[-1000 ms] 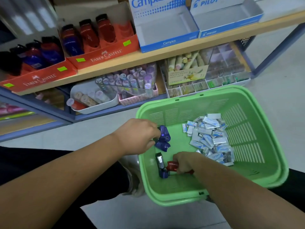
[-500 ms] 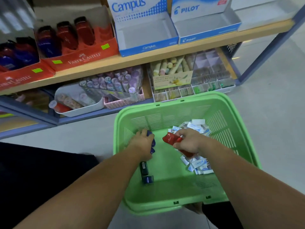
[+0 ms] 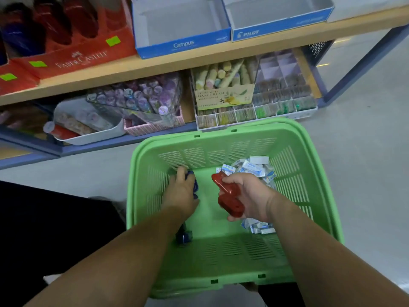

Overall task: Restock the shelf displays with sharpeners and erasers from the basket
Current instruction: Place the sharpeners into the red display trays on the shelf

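A green plastic basket (image 3: 309,138) sits on the floor in front of me. Inside it, my right hand (image 3: 250,196) grips two red sharpeners (image 3: 228,196), held above the basket floor. My left hand (image 3: 181,191) is curled around blue sharpeners (image 3: 192,180) near the basket's left wall. Another blue sharpener (image 3: 184,237) lies on the basket floor, partly hidden under my left forearm. A heap of small white-and-blue erasers (image 3: 254,168) fills the far right corner and runs on beneath my right hand.
On the upper shelf stand red Faber-Castell display boxes (image 3: 81,58) with sharpeners, an empty blue Campus box (image 3: 183,44) and an empty Pilot box (image 3: 278,29). The lower shelf holds a white tray (image 3: 93,136), a pink basket (image 3: 155,125) and compartment organisers (image 3: 254,114).
My right hand has lifted the red sharpeners from the basket floor to the middle. My left hand has gone deeper toward the far left wall with the blue sharpeners.
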Demonstrator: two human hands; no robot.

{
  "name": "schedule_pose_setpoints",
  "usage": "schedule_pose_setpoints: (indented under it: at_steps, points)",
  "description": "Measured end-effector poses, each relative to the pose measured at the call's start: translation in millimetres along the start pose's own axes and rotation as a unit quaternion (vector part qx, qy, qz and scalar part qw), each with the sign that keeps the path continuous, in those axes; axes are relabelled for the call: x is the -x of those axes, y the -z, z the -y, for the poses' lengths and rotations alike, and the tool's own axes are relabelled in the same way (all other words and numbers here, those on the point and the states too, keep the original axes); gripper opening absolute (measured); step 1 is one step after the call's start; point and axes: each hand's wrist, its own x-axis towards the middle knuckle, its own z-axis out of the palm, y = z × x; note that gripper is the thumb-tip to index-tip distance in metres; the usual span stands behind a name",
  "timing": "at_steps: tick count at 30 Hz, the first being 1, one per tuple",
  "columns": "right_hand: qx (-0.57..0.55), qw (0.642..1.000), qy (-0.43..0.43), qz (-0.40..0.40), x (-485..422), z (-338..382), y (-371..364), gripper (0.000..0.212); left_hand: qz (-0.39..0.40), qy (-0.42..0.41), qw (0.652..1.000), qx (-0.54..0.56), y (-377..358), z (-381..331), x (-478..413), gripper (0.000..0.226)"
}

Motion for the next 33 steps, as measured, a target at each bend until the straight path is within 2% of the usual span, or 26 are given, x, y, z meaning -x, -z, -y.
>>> schedule_pose_setpoints:
  at_steps: [3, 6, 10, 13, 15, 17, 18, 20, 25, 30, 33]
  points:
    - [0.033, 0.997, 0.008, -0.062, -7.8, 1.0, -0.3, 0.044, -0.030, 0.025, 0.999, 0.036, -7.5, -1.2, -0.8, 0.061]
    - [0.126, 0.982, 0.047, -0.130, -14.1, -5.4, -0.1, 0.031, -0.045, 0.066, 0.989, 0.126, -12.0, -6.7, -2.3, 0.066]
    - [0.125, 0.981, 0.071, -0.128, -15.2, -9.8, -2.7, 0.014, -0.068, 0.145, 0.957, 0.244, -19.9, -9.2, -2.5, 0.055]
    - [0.122, 0.979, 0.089, -0.136, -16.0, -5.2, -5.7, 0.020, -0.014, 0.140, 0.974, 0.180, -20.3, -5.4, -8.2, 0.049]
    - [0.118, 0.977, 0.099, -0.150, -17.4, -1.9, -8.2, 0.027, 0.003, 0.119, 0.987, 0.109, -19.4, -8.9, -12.5, 0.066]
    - [0.104, 0.972, 0.115, -0.175, -16.9, 2.8, -9.4, 0.025, 0.022, 0.131, 0.988, 0.081, -16.6, -17.2, -18.4, 0.087]
    - [0.100, 0.968, 0.126, -0.191, -16.9, 5.1, -9.0, 0.022, 0.030, 0.135, 0.988, 0.072, -13.9, -21.1, -21.2, 0.091]
    - [0.103, 0.957, 0.150, -0.224, -16.7, 8.9, -6.5, 0.018, 0.032, 0.118, 0.992, 0.042, -8.9, -27.8, -25.3, 0.082]
    - [0.088, 0.949, 0.177, -0.246, -16.5, 12.3, 1.7, 0.012, 0.046, 0.084, 0.994, 0.051, -7.5, -29.4, -31.4, 0.030]
    - [0.077, 0.954, 0.182, -0.225, -14.7, 13.2, 0.7, 0.014, 0.027, 0.041, 0.991, 0.125, -10.7, -16.4, -34.7, 0.011]
    - [0.069, 0.953, 0.184, -0.229, -12.4, 18.6, -2.1, 0.013, 0.005, 0.050, 0.981, 0.188, 9.2, -25.6, -30.3, 0.014]
